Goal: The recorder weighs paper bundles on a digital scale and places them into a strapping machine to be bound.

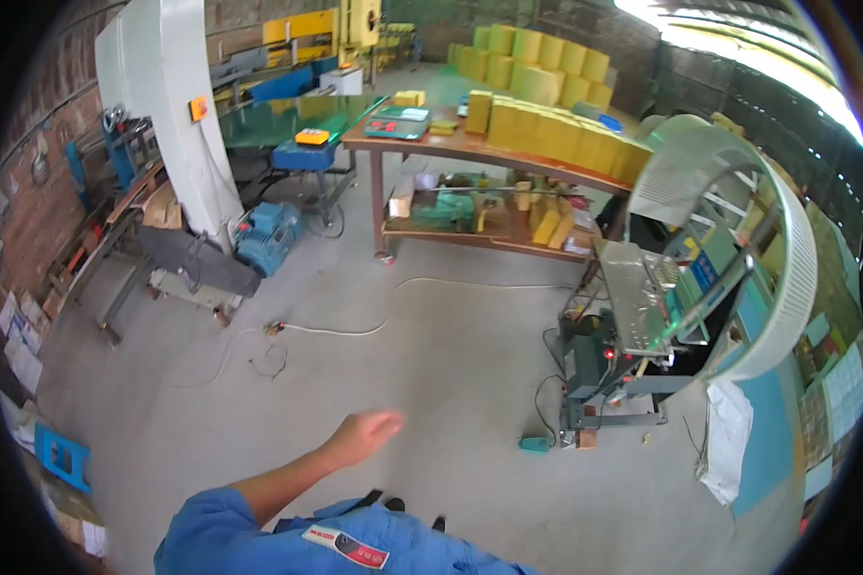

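My left hand (366, 436) swings out in front of my blue work shirt, above the grey floor. Its fingertips are smeared by motion, so how far the fingers are closed cannot be told. No object shows in or against it. My right hand is out of the picture. Some way ahead stands a brown workbench (431, 148) carrying a row of yellow blocks (556, 134) and a green weighing scale (398, 123). To my right is a machine with a metal plate table (633, 287) and a large curved perforated guard (791, 259).
A pale cable (345, 333) with a plug trails across the floor. A green foot pedal (535, 445) lies by the machine. On the left are a blue motor (267, 237), a tall white machine column (177, 115) and a blue stool (62, 458). Yellow rolls (542, 84) are stacked at the back.
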`<action>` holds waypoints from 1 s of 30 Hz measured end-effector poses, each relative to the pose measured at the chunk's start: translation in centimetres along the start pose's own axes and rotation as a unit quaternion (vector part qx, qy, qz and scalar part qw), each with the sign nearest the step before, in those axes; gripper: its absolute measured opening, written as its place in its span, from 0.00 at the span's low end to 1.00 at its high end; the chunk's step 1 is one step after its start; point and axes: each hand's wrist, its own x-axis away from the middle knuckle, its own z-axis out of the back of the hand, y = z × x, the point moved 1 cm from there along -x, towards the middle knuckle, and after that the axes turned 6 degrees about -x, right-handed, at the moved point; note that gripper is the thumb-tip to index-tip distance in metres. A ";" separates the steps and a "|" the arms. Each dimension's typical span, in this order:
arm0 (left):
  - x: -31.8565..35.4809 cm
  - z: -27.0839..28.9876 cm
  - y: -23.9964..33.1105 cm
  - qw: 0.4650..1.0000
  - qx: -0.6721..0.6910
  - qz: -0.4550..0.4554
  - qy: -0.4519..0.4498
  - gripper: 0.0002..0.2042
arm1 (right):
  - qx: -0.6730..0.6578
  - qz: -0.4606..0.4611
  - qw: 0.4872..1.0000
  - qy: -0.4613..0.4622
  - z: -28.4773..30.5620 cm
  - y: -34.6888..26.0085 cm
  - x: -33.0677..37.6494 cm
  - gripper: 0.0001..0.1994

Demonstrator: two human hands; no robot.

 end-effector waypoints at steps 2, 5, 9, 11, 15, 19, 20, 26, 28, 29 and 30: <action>-6.2 5.4 8.8 0.988 0.072 -0.139 0.003 0.11 | -0.005 -0.024 1.000 0.009 -0.1 -1.2 -2.0 0.14; -12.1 10.9 16.8 0.892 0.086 -0.435 0.083 0.11 | -0.218 -0.064 0.972 -0.058 -0.3 -20.1 -4.2 0.14; -18.6 16.0 20.4 0.776 -0.008 -0.611 0.156 0.13 | -0.142 0.019 0.986 -0.089 -2.7 -27.3 -13.6 0.14; -25.9 16.5 21.5 0.628 -0.014 -0.728 0.276 0.08 | -0.120 0.045 0.987 -0.101 -2.3 -29.8 -19.6 0.14; -37.6 13.5 22.6 0.578 0.108 -0.588 0.555 0.05 | -0.165 0.026 0.986 -0.021 5.0 -34.9 -32.8 0.13; -48.0 16.3 21.7 0.574 0.041 -0.613 0.541 0.05 | -0.057 -0.019 0.995 -0.079 9.9 -48.0 -40.4 0.13; -50.8 16.4 21.7 0.521 0.099 -0.560 0.636 0.05 | -0.054 -0.017 0.995 -0.087 10.4 -50.1 -43.0 0.13; -61.0 26.0 12.2 0.810 -0.160 -0.553 0.112 0.13 | -0.013 0.033 0.989 -0.141 7.7 -62.3 -55.5 0.13; -67.6 26.7 8.2 0.821 -0.185 -0.508 0.180 0.13 | -0.039 0.049 0.988 -0.139 6.7 -66.8 -58.0 0.12; -72.1 27.1 5.0 0.856 -0.192 -0.446 0.178 0.14 | -0.065 0.062 0.988 -0.124 6.4 -69.0 -59.7 0.12; -76.5 27.9 1.0 0.887 -0.202 -0.374 0.178 0.15 | -0.093 0.027 0.988 -0.120 5.4 -70.8 -61.1 0.12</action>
